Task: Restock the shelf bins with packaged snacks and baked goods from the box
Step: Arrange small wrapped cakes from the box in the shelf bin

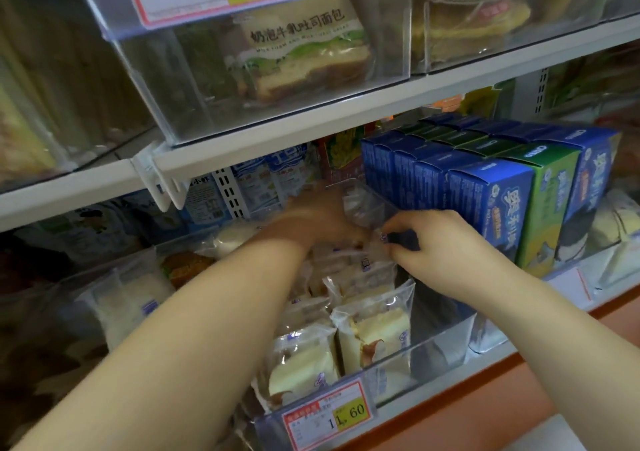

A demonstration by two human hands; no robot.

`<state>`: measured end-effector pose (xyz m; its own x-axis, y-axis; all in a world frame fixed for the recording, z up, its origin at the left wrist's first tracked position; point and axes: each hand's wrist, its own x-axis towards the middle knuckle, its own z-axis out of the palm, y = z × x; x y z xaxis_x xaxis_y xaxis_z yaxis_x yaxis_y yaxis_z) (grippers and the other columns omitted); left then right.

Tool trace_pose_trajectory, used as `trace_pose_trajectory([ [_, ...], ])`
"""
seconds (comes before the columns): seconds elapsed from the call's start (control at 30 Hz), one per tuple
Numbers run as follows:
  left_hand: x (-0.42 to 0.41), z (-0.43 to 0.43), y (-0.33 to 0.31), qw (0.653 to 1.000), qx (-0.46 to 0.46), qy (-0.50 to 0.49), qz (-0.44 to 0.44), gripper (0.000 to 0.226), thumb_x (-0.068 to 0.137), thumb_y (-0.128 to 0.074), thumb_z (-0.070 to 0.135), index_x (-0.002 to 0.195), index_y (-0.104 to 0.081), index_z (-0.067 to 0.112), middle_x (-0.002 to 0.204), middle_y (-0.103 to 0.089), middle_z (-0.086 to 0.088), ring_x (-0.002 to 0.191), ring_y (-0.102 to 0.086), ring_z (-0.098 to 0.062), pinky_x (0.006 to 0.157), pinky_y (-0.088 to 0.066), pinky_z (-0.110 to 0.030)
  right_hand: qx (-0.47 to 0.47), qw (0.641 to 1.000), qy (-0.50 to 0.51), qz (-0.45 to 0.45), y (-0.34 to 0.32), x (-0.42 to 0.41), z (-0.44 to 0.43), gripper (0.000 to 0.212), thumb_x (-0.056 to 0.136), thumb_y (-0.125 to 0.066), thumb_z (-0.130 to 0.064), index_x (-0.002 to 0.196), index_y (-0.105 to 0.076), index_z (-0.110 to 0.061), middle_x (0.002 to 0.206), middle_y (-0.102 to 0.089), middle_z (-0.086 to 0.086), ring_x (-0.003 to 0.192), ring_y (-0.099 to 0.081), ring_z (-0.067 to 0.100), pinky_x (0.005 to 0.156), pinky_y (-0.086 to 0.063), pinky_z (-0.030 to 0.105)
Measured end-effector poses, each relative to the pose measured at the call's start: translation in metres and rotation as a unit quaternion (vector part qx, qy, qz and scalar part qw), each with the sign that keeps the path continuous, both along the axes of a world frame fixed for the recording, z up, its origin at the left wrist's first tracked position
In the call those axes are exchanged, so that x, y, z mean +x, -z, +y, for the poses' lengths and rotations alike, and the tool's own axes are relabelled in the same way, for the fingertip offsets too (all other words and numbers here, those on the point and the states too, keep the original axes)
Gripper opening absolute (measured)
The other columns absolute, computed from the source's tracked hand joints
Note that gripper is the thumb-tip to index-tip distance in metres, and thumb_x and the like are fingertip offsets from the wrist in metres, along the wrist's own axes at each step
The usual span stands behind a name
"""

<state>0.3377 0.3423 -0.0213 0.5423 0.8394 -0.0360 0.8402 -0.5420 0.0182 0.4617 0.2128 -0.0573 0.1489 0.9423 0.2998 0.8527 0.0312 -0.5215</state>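
Note:
A clear shelf bin (446, 338) on the lower shelf holds several wrapped cake slices (375, 336) standing in two rows. Both my arms reach into its far end. My left hand (311, 223) is blurred and lies over the packets at the back; its fingers are hard to make out. My right hand (440, 239) pinches the edge of a clear wrapped packet (375, 242) at the back of the bin, beside the blue boxes. The box named in the task is out of view.
Blue and green cookie boxes (491, 187) stand tight against the bin's right side. A neighbouring bin (131, 294) of wrapped bread sits to the left. Above, a white shelf edge (311, 132) carries clear bins with toast bread (301, 55). A price tag (329, 416) fronts the bin.

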Motion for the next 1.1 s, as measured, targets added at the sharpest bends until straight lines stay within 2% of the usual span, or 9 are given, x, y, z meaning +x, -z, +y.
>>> trace_pose_trajectory([
  [0.1,-0.022,-0.006,-0.021,0.999,0.035,0.040,-0.002,0.088,0.074,-0.064,0.068,0.147,-0.032,0.030,0.149,-0.036,-0.002,0.128,-0.043,-0.023,0.100,-0.042,-0.034,-0.002,1.000,-0.005,-0.002,-0.004,-0.004,-0.003,0.033,0.089,-0.058,-0.030,0.121,-0.062,-0.024,0.111,-0.066,-0.001,0.097,-0.061,0.014,0.083,-0.050,0.028],
  [0.23,-0.064,-0.024,-0.027,0.999,0.020,0.035,-0.019,0.069,0.081,-0.056,0.067,0.141,-0.041,0.035,0.143,-0.045,0.003,0.124,-0.045,-0.017,0.092,-0.037,-0.022,0.001,0.999,-0.023,-0.033,-0.018,-0.013,0.005,0.037,0.091,-0.056,-0.019,0.128,-0.056,-0.025,0.121,-0.062,0.001,0.103,-0.060,0.017,0.089,-0.051,0.032],
  [0.4,-0.097,-0.040,-0.011,0.997,-0.005,-0.003,-0.073,0.101,0.057,-0.038,0.096,0.142,-0.034,0.042,0.151,-0.034,0.009,0.134,-0.035,-0.014,0.111,-0.031,-0.038,-0.105,0.991,-0.052,-0.067,-0.031,-0.022,0.052,0.049,0.093,-0.058,-0.012,0.138,-0.045,-0.026,0.136,-0.051,0.005,0.116,-0.055,0.021,0.091,-0.047,0.028],
  [0.57,-0.109,-0.039,0.015,0.991,0.092,0.025,-0.097,0.095,0.070,-0.052,0.082,0.148,-0.018,0.040,0.155,-0.023,0.012,0.141,-0.022,-0.013,0.117,-0.018,-0.043,-0.161,0.975,-0.095,-0.120,-0.024,-0.027,0.086,0.023,0.091,-0.062,-0.032,0.113,-0.058,-0.032,0.113,-0.060,-0.004,0.092,-0.057,0.013,0.076,-0.045,0.024],
  [0.63,-0.112,-0.036,0.020,0.987,0.096,0.029,-0.126,0.096,0.070,-0.054,0.080,0.148,-0.017,0.040,0.154,-0.023,0.013,0.141,-0.021,-0.012,0.118,-0.017,-0.042,-0.139,0.979,-0.091,-0.115,-0.022,-0.027,0.091,0.018,0.089,-0.064,-0.029,0.104,-0.056,-0.032,0.106,-0.058,-0.004,0.084,-0.053,0.011,0.067,-0.040,0.022],
  [0.8,-0.115,-0.033,0.021,0.976,0.073,0.033,-0.204,0.093,0.073,-0.063,0.070,0.148,-0.019,0.037,0.151,-0.026,0.013,0.139,-0.025,-0.010,0.117,-0.021,-0.040,-0.122,0.980,-0.063,-0.147,-0.014,-0.027,0.093,0.035,0.091,-0.061,-0.021,0.124,-0.051,-0.022,0.123,-0.054,0.003,0.096,-0.052,0.016,0.078,-0.040,0.025],
  [0.9,-0.119,-0.033,0.021,0.974,0.093,0.042,-0.200,0.073,0.079,-0.061,0.064,0.142,-0.034,0.039,0.143,-0.038,0.014,0.133,-0.032,-0.010,0.116,-0.021,-0.045,-0.132,0.983,-0.056,-0.111,-0.024,-0.025,0.079,0.056,0.088,-0.066,-0.020,0.138,-0.043,-0.022,0.139,-0.046,0.006,0.119,-0.050,0.021,0.092,-0.041,0.025],
  [1.03,-0.122,-0.041,0.020,0.959,0.144,0.071,-0.233,0.045,0.084,-0.064,0.042,0.127,-0.056,0.030,0.126,-0.057,0.008,0.118,-0.050,-0.013,0.108,-0.033,-0.048,-0.004,0.999,-0.031,0.027,-0.041,-0.038,0.040,0.043,0.091,-0.063,-0.024,0.132,-0.051,-0.026,0.127,-0.054,-0.003,0.105,-0.053,0.011,0.080,-0.039,0.017],
  [1.1,-0.122,-0.054,0.017,0.948,0.178,0.083,-0.251,0.037,0.087,-0.062,0.031,0.124,-0.060,0.025,0.122,-0.061,0.005,0.113,-0.055,-0.016,0.104,-0.039,-0.046,0.010,0.995,-0.039,0.096,-0.043,-0.047,0.019,0.036,0.092,-0.060,-0.031,0.127,-0.054,-0.027,0.117,-0.057,-0.008,0.102,-0.053,0.007,0.069,-0.038,0.010],
])
